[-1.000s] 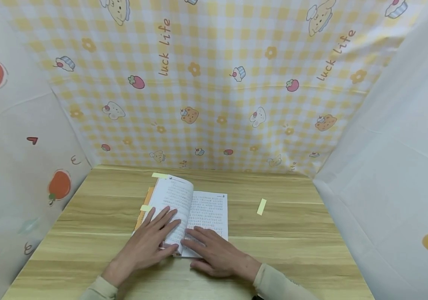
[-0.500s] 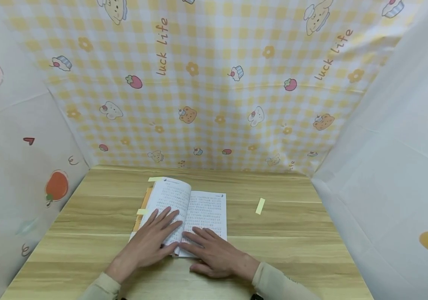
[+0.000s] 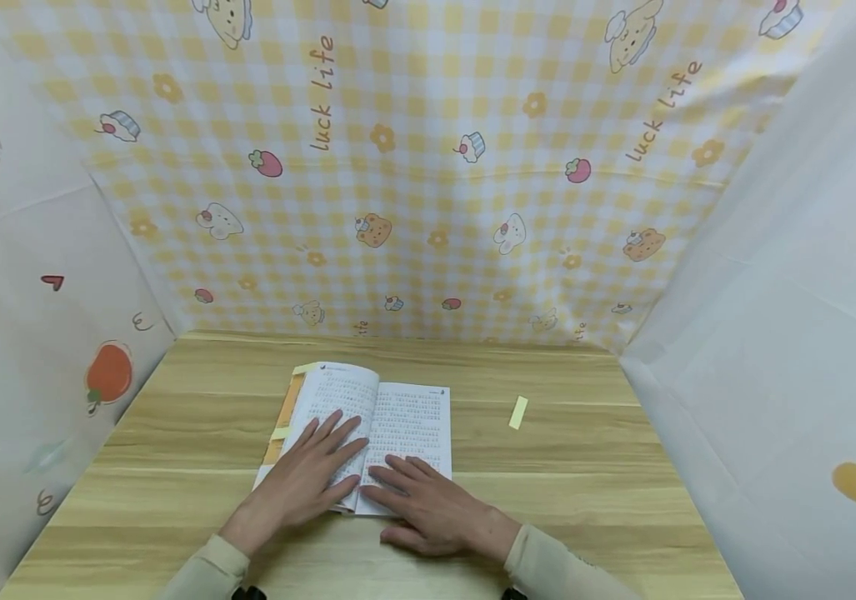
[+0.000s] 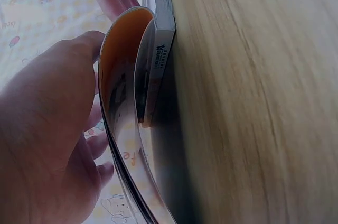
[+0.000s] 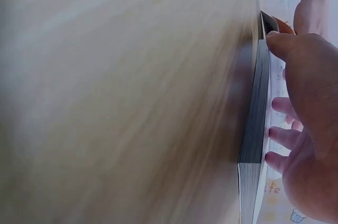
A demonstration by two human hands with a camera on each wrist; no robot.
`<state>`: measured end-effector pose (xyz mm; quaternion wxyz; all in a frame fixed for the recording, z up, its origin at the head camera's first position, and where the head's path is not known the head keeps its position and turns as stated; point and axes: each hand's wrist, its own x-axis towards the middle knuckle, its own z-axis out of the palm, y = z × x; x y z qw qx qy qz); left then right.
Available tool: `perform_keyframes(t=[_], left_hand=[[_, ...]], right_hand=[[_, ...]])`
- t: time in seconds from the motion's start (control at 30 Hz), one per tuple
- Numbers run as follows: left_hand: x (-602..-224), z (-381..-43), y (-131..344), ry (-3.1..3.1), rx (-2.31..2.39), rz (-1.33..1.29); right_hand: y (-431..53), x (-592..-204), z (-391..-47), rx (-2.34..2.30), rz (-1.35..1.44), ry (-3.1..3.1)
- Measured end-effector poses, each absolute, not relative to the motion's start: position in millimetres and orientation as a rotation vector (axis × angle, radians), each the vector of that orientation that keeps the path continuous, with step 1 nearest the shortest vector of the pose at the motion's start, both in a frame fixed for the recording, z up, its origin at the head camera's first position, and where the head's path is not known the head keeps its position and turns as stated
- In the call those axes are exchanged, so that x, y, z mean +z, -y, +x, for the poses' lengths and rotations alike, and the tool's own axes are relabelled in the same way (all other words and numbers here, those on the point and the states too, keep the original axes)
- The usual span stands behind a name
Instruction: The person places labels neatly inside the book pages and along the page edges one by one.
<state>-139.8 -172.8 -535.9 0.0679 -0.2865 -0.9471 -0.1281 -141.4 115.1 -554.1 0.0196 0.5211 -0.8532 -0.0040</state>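
Note:
An open book with printed pages lies on the wooden table. My left hand rests on its left page, fingers spread. In the left wrist view, the left-side leaves and cover bow up off the table, orange inside, beneath that hand. Flat on the lower right page is my right hand, its fingertips near the centre fold. The right wrist view shows the thick page block under those fingers. Pale yellow strips stick out at the book's left edge, beside an orange flap.
Another pale yellow strip lies on the table to the right of the book. A yellow checked cloth hangs behind the table, with white cloths at both sides.
The book's left side has sunk lower and spread outward to the left, its strips moving with it. My left hand has followed slightly; the right hand stays nearly in place.

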Motion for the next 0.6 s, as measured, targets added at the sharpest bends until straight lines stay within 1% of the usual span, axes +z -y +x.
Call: perform_keyframes(t=[0.23, 0.6], left_hand=[[-539, -141, 173, 2.863, -0.386, -0.848], [-540, -141, 172, 2.91, -0.426, -0.833]], right_hand=[[-128, -552, -143, 0.039, 1.542, 2.692], [-164, -544, -155, 0.14, 1.372, 2.724]])
